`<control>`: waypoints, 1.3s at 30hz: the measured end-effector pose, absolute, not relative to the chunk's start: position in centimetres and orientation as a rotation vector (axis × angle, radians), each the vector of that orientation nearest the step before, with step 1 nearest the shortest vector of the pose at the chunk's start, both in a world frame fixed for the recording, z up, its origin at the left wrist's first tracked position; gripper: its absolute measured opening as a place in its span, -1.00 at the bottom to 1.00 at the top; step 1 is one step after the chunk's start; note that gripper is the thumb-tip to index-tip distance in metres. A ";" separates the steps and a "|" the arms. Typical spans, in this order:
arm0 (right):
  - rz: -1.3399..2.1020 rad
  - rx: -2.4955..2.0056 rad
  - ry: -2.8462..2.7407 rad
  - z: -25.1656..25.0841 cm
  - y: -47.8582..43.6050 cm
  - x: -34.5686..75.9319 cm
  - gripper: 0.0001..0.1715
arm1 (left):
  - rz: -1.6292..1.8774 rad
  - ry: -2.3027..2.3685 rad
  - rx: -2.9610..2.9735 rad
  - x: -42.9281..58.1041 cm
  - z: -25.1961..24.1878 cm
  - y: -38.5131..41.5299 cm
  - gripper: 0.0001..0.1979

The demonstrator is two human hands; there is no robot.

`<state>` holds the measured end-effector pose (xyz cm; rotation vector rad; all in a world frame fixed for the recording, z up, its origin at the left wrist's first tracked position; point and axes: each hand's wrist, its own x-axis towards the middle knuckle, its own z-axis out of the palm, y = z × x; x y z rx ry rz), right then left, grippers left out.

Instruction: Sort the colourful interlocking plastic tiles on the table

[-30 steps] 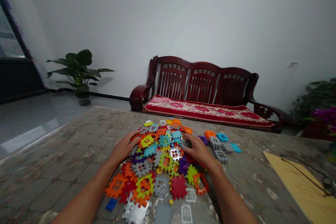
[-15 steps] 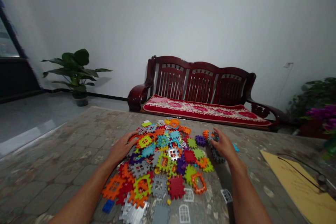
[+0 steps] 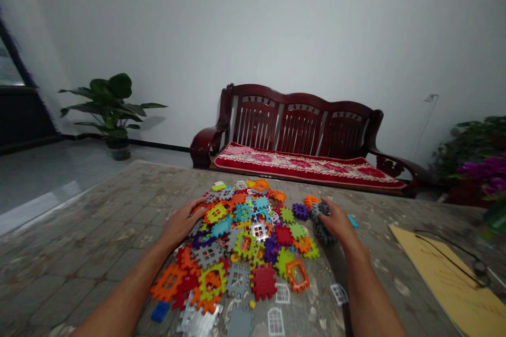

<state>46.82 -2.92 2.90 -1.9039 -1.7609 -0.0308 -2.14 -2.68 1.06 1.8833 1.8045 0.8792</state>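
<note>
A heap of colourful toothed plastic building tiles (image 3: 245, 245) covers the middle of the table. My left hand (image 3: 182, 225) rests against the heap's left edge, fingers stretched and apart, near a yellow window tile (image 3: 216, 213). On the right, my right hand (image 3: 337, 220) has its thumb and fingers round a dark grey toothed piece (image 3: 317, 212); part of it is hidden by the hand. Beside it lie a purple tile (image 3: 300, 211) and an orange tile (image 3: 311, 200). A light-blue piece (image 3: 353, 221) shows just beyond my right hand.
White window inserts (image 3: 275, 321) and a blue block (image 3: 160, 311) lie near the front of the tabletop (image 3: 98, 231). A yellow envelope (image 3: 443, 279) with glasses (image 3: 480, 274) on it is at right. Behind the table stands a wooden bench (image 3: 304, 121); a potted plant (image 3: 114, 110) is at left.
My right hand has dipped slightly, and more of the dark grey piece shows beside its fingers. My left hand stays at the heap's edge. The view has shifted a little.
</note>
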 end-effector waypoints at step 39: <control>0.445 -2.206 -2.274 8.1 -5.9 37.6 -0.61 | 0.858 1.816 1.894 -2.0 1.2 -2.7 -0.39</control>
